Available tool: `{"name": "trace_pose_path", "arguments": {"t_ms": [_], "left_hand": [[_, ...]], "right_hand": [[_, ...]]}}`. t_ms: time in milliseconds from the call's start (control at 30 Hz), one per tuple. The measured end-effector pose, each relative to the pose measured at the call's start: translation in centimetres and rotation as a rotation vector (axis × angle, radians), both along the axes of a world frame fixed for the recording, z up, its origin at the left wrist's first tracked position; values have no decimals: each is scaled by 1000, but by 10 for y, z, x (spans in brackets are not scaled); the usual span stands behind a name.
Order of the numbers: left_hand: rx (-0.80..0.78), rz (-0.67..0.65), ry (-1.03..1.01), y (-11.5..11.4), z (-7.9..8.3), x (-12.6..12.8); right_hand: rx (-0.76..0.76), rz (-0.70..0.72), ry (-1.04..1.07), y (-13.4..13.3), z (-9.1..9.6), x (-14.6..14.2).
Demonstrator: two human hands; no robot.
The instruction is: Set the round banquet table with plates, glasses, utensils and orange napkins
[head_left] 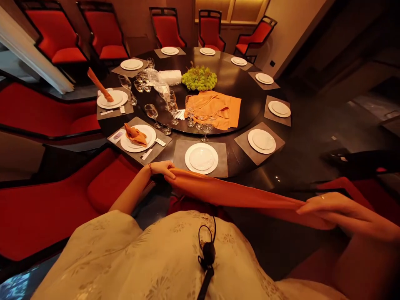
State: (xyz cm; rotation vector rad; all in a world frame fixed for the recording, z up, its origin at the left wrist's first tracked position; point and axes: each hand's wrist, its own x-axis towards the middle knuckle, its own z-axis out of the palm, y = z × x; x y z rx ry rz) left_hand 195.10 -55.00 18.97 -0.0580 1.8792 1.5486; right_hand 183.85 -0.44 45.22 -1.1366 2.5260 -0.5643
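Note:
An orange cloth napkin [237, 193] is stretched taut in front of me, folded into a long band. My left hand [163, 168] pinches its left end near the table's edge. My right hand [331, 208] grips the other end far out to the right. Just beyond the napkin, a white plate [201, 158] rests on a grey placemat [179, 156] on the round dark table [246, 89]. Left of that plate, another plate [138, 138] carries a folded orange napkin.
A stack of flat orange napkins [215, 108] lies on the central turntable beside several wine glasses [170, 110] and a green flower centrepiece [199, 78]. More plates on placemats ring the table. Red chairs [108, 183] stand all around; one is close at my left.

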Motion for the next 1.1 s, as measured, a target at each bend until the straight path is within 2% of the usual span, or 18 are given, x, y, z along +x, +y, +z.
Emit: {"name": "trace_pose_path", "arguments": {"t_ms": [67, 133, 233, 333, 400, 467, 567, 667, 767, 900, 1000, 1100], "left_hand": [[-90, -84, -2, 29, -10, -22], [-59, -125, 60, 61, -10, -44], [105, -82, 240, 114, 9, -77], [155, 75, 546, 175, 39, -112], [146, 242, 755, 223, 59, -134], [125, 449, 907, 274, 77, -152], [111, 712, 1033, 348, 99, -167], [183, 835, 1063, 401, 116, -171], [334, 918, 1027, 424, 126, -171], [486, 986, 938, 424, 125, -176], [533, 1001, 897, 417, 120, -187], [519, 1002, 903, 407, 115, -201]], "right_hand": [[23, 117, -161, 33, -6, -6], [25, 143, -229, 67, -11, -14], [8, 113, -336, 111, -15, -29], [-52, 148, -435, 132, -17, -47], [-79, 217, -414, 131, -21, -59], [-107, 243, -328, 120, -30, -69], [-251, 129, -106, 87, -52, -79], [-449, -6, 120, 46, -77, -87], [-618, -124, 257, 13, -95, -97], [-747, -208, 294, -9, -106, -113], [-733, -211, 262, -23, -110, -126], [-598, -169, 203, -40, -109, -142]]}}
